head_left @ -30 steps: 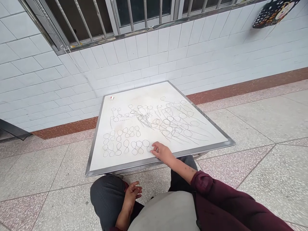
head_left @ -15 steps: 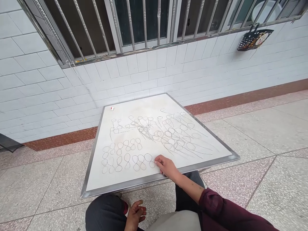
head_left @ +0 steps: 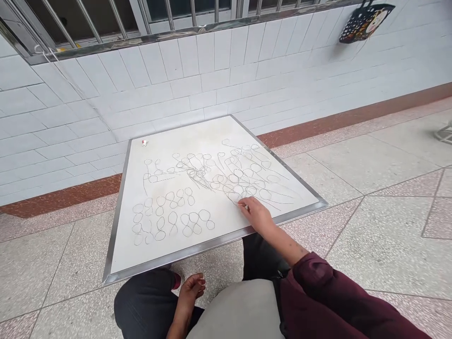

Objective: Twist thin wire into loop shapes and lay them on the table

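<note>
My right hand rests over the near right part of a white table, its thumb and fingertips pinched at the end of a thin dark wire in the pile of looped wires. These have round loops at one end and long thin tails. To the left of this hand lie several figure-eight wire loops in two rough rows. My left hand hangs above my lap, below the table's near edge, with its fingers loosely curled and nothing visible in them.
A small red and white object sits at the table's far left corner. Grey metal trim edges the table. Behind it stands a white tiled wall with a barred window. A dotted bag hangs at the upper right.
My right hand has left the near row of figure-eight loops and moved right to the looped wires. My left hand stays low, its fingers a little more curled. The view has tilted down.
</note>
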The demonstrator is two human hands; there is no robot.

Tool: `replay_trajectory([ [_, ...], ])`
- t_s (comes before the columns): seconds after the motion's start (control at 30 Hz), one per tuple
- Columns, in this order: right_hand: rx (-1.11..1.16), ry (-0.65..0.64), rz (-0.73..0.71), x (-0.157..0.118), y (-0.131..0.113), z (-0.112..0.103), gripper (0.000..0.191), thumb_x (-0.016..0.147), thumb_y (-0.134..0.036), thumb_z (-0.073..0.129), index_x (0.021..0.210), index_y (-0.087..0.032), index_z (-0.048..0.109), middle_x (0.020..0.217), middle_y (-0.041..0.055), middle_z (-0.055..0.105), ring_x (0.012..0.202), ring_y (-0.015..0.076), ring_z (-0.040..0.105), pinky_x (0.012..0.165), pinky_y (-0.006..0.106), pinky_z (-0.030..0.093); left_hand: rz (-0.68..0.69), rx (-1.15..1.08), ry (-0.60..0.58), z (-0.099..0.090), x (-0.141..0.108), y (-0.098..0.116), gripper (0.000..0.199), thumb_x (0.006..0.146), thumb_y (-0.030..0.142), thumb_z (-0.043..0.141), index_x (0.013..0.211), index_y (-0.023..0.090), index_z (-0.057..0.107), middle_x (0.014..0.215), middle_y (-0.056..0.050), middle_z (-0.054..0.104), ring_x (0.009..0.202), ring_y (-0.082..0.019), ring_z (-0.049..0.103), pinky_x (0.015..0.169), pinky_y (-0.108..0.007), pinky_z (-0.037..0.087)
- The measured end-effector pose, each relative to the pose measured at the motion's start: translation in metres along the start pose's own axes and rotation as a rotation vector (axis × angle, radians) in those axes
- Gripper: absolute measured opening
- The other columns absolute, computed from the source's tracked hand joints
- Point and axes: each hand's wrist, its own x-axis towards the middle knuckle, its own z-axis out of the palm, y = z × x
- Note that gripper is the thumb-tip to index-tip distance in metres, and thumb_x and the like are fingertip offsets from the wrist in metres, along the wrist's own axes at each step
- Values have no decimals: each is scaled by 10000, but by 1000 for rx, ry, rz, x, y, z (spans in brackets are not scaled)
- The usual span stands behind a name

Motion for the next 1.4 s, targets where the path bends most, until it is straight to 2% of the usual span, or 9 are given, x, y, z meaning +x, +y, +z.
replay_trajectory([
  [0.1, -128, -10, 4, 6, 10, 0, 127, 899, -278, 518, 948, -230, 625, 931, 40, 641, 829, 187, 604, 644, 281, 446, 37, 30, -7, 8, -6, 10, 508, 543, 487, 779, 923, 162, 694, 824, -64, 696, 727, -183, 628, 720, -312, 465],
  [0.3, -199, -21, 34, 11, 13, 7, 155, 915, -259, 494, 1022, -217, 598, 979, 60, 633, 858, 199, 600, 585, 275, 414, 121, 71, -29, 19, -30, 44, 482, 604, 474, 757, 967, 165, 689, 877, -83, 701, 769, -202, 633, 746, -329, 473],
  [0.6, -256, -56, 6, 15, 13, -3, 152, 922, -245, 475, 865, -218, 613, 903, 67, 616, 869, 212, 569, 549, 267, 359, 296, 158, -148, 36, -84, 104, 437, 755, 455, 679, 1094, 180, 673, 989, -94, 694, 912, -226, 617, 868, -348, 468],
  [0.8, -174, 94, -88, 19, 15, -22, 182, 952, -287, 422, 906, -210, 581, 936, 70, 611, 818, 199, 579, 557, 275, 372, 382, 454, -246, 54, -133, 154, 334, 842, 366, 599, 1136, 226, 672, 1056, -92, 694, 956, -232, 619, 833, -333, 473],
  [0.9, -84, 171, -49, 28, 18, -34, 174, 949, -311, 413, 936, -205, 550, 970, 75, 609, 757, 188, 581, 562, 281, 373, 461, 564, -305, 70, -153, 173, 290, 864, 309, 567, 1129, 269, 680, 1090, -73, 692, 963, -220, 627, 833, -323, 473],
  [1.0, 25, 234, 38, 39, 21, -45, 133, 914, -315, 463, 932, -199, 523, 866, 63, 611, 720, 194, 563, 591, 294, 369, 467, 567, -407, 92, -158, 175, 277, 868, 280, 560, 1115, 269, 685, 1045, -61, 708, 949, -207, 638, 812, -306, 478],
  [1.13, 417, 283, 197, 54, 25, -56, 101, 851, -296, 543, 877, -208, 500, 748, 17, 586, 646, 157, 506, 646, 302, 380, 434, 455, -486, 114, -149, 160, 299, 864, 279, 559, 1138, 237, 671, 1043, -75, 705, 936, -208, 641, 804, -310, 484],
  [1.3, 703, 283, 276, 67, 29, -53, 110, 865, -334, 447, 876, -225, 440, 909, 36, 620, 725, 140, 557, 615, 256, 435, 397, 436, -476, 113, -144, 151, 309, 857, 305, 568, 1136, 222, 672, 1023, -85, 706, 921, -216, 635, 804, -322, 480],
  [1.4, 841, 261, 308, 73, 31, -49, 132, 829, -357, 479, 836, -229, 450, 919, 25, 615, 810, 142, 579, 628, 226, 466, 398, 449, -439, 110, -142, 149, 309, 855, 343, 570, 1119, 227, 681, 998, -86, 709, 871, -212, 633, 801, -330, 481],
])
